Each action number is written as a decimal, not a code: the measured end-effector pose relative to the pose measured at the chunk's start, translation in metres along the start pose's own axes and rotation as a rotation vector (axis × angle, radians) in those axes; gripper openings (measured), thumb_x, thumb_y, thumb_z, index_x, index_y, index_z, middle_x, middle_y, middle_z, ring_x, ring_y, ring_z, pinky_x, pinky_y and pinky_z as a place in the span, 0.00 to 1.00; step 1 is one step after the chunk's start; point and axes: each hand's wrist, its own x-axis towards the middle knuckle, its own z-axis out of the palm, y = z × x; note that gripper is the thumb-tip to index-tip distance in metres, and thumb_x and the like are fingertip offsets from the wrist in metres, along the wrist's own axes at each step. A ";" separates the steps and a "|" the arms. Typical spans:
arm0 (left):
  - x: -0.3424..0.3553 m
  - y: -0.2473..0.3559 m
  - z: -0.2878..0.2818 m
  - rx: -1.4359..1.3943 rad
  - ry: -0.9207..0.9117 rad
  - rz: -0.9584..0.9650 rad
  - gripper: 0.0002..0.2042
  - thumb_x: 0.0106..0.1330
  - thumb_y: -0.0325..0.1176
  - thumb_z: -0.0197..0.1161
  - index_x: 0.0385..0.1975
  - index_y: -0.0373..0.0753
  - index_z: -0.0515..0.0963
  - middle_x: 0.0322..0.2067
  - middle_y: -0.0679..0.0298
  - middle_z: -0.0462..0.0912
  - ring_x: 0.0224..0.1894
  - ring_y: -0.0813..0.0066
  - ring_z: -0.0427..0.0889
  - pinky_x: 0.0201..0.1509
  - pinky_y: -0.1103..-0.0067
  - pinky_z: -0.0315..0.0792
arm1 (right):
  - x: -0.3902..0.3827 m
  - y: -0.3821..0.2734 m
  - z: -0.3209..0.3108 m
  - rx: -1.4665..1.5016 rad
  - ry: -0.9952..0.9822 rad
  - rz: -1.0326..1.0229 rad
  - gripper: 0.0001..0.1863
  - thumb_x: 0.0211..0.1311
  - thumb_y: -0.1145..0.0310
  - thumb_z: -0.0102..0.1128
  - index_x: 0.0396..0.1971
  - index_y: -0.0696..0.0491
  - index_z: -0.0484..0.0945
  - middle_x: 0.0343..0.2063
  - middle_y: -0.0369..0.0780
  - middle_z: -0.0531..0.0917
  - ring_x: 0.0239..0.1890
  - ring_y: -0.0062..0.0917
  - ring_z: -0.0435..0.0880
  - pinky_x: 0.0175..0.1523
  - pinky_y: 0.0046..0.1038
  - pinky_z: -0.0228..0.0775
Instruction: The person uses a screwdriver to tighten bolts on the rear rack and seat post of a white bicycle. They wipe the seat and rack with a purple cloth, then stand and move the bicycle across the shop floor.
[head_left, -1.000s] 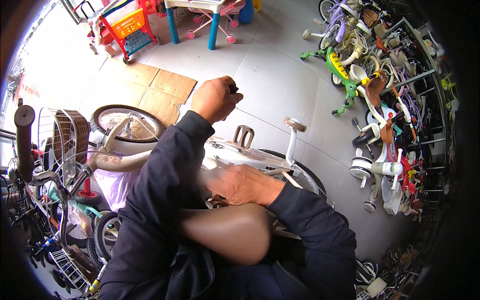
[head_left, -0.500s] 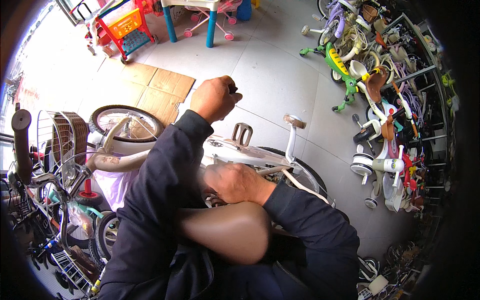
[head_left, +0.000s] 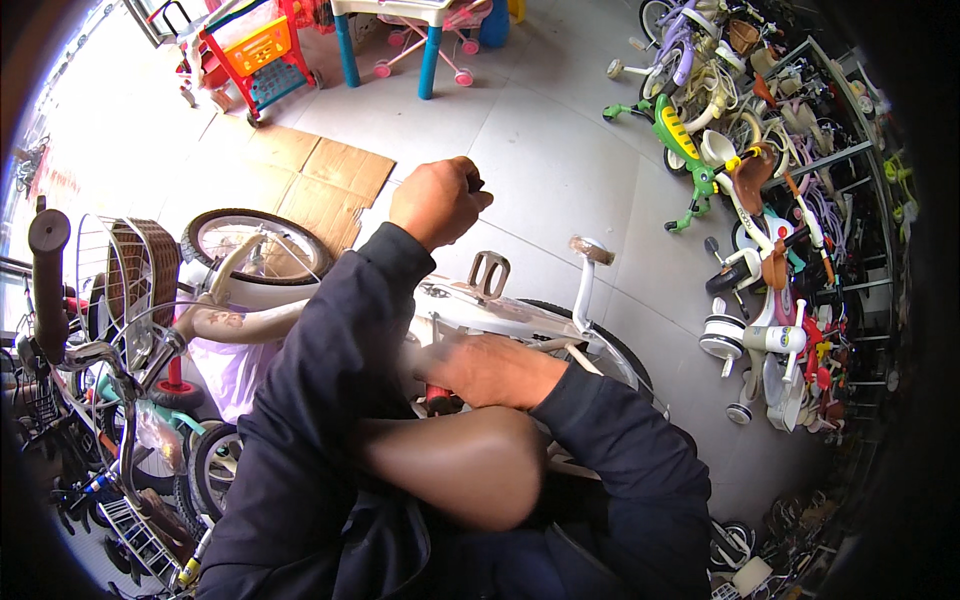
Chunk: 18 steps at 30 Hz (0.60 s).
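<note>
A white bicycle (head_left: 540, 318) stands across in front of me, its smooth brown saddle (head_left: 450, 465) close to my body. Over the frame, my left hand (head_left: 435, 205) is held out as a closed fist; a small dark spot shows at its fingertips, too small to name. My right hand (head_left: 495, 370) is low over the middle of the frame, just beyond the saddle. Motion smears its fingers, which hides their grip. A red part (head_left: 437, 396) shows directly below them. Beyond the frame a pedal (head_left: 489, 275) and a white crank arm (head_left: 583, 285) stick up.
Handlebar grip (head_left: 49, 260), wicker basket (head_left: 143, 270) and front wheel (head_left: 258, 247) are at left. Flattened cardboard (head_left: 325, 180) lies on the tiles. Small children's bikes, including a green ride-on (head_left: 680, 140), crowd the right. A toy cart (head_left: 255, 55) and small table (head_left: 395, 12) stand far off.
My right hand has shifted slightly, and more of the red part shows below it. The left fist stays nearly the same. The whole view has moved a little.
</note>
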 end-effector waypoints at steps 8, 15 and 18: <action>0.001 -0.003 0.006 0.020 0.025 0.110 0.11 0.71 0.34 0.68 0.40 0.30 0.81 0.21 0.59 0.86 0.19 0.72 0.87 0.27 0.78 0.80 | 0.009 -0.001 0.019 -0.173 0.041 0.010 0.09 0.65 0.66 0.57 0.42 0.49 0.80 0.36 0.42 0.87 0.35 0.41 0.90 0.36 0.44 0.83; 0.000 0.000 0.002 0.021 0.003 -0.025 0.14 0.64 0.41 0.71 0.43 0.40 0.86 0.35 0.54 0.90 0.39 0.55 0.90 0.46 0.66 0.82 | 0.012 0.004 0.033 -0.197 0.180 -0.026 0.07 0.65 0.68 0.54 0.38 0.55 0.76 0.30 0.47 0.85 0.31 0.41 0.90 0.33 0.42 0.83; -0.001 0.001 0.002 0.006 -0.014 -0.051 0.14 0.64 0.41 0.71 0.43 0.40 0.86 0.35 0.54 0.90 0.38 0.55 0.90 0.46 0.67 0.82 | 0.012 0.004 0.037 -0.247 0.286 -0.031 0.06 0.65 0.69 0.53 0.35 0.57 0.75 0.28 0.49 0.84 0.30 0.41 0.90 0.33 0.41 0.82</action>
